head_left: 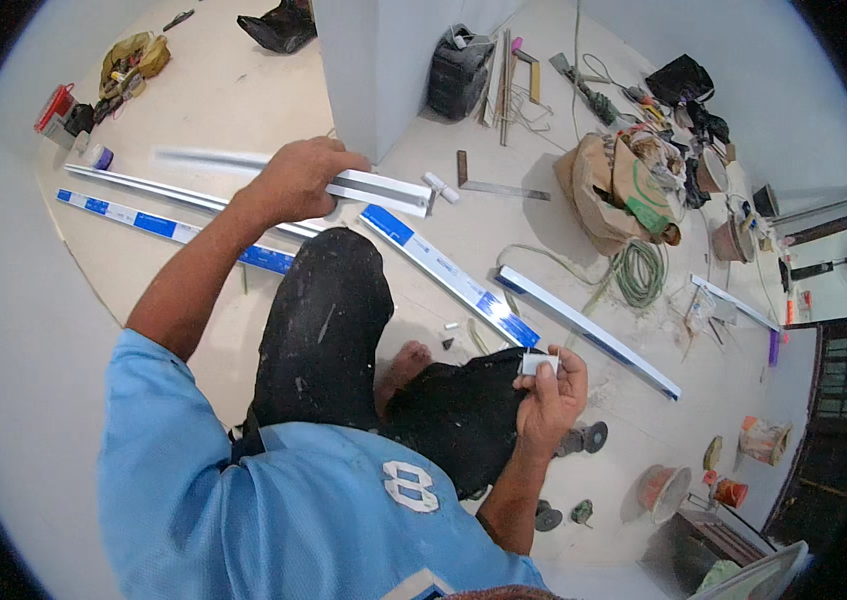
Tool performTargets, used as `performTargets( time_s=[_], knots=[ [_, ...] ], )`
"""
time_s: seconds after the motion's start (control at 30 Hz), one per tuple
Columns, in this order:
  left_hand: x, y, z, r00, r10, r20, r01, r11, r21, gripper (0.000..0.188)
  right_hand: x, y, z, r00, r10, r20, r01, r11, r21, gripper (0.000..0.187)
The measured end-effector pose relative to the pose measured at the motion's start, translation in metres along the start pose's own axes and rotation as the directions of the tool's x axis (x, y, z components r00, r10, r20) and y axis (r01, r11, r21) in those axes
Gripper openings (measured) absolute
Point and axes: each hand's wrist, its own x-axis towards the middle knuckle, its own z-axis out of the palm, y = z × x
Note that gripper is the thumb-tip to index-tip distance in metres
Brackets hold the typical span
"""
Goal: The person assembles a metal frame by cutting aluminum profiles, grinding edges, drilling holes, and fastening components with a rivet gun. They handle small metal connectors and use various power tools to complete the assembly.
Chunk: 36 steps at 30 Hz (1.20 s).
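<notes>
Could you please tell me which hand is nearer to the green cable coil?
Right. The right hand, holding a small white piece, is below and left of the green cable coil in view; the left hand, gripping a metal channel, is much farther left.

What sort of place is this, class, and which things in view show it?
Probably a room being built or renovated: an L-shaped square, a torn brown paper sack and a stained bucket are scattered around.

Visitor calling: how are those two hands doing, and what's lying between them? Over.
Left hand gripping white rail. Right hand pinching small white piece. Blue-and-white strip on the floor between them.
</notes>
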Motion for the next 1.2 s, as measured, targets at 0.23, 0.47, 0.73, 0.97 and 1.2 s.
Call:
performTargets(
  time_s=[0.23, 0.47, 0.73, 0.97, 1.2],
  knots=[
    [-0.013, 0.061, -0.012, 0.97, 0.132, 0.206, -0.153, 0.984, 0.09, 0.062, -0.002, 0.004, -0.01, 0.999, -0.041, 0.009, 0.041, 0.999, -0.02, 0.031],
    [-0.025, 0.069, 0.003, 0.936, 0.199, 0.29, -0.229, 0.971, 0.072, 0.063, -0.005, -0.002, -0.013, 0.996, -0.085, 0.015, 0.085, 0.996, -0.022, 0.028],
    [-0.025, 0.075, 0.0, 0.923, 0.253, 0.29, -0.284, 0.957, 0.068, 0.063, -0.007, -0.002, -0.023, 0.995, -0.081, 0.055, 0.083, 0.996, -0.022, 0.029],
    [-0.019, 0.083, 0.002, 0.927, 0.215, 0.306, -0.244, 0.968, 0.058, 0.066, -0.007, -0.005, -0.02, 0.995, -0.098, 0.007, 0.098, 0.995, 0.014, 0.029],
    [-0.018, 0.08, 0.0, 0.96, 0.176, 0.22, -0.188, 0.981, 0.037, 0.062, -0.006, -0.012, -0.041, 0.997, -0.063, 0.036, 0.056, 0.983, 0.176, 0.029]
  ],
)
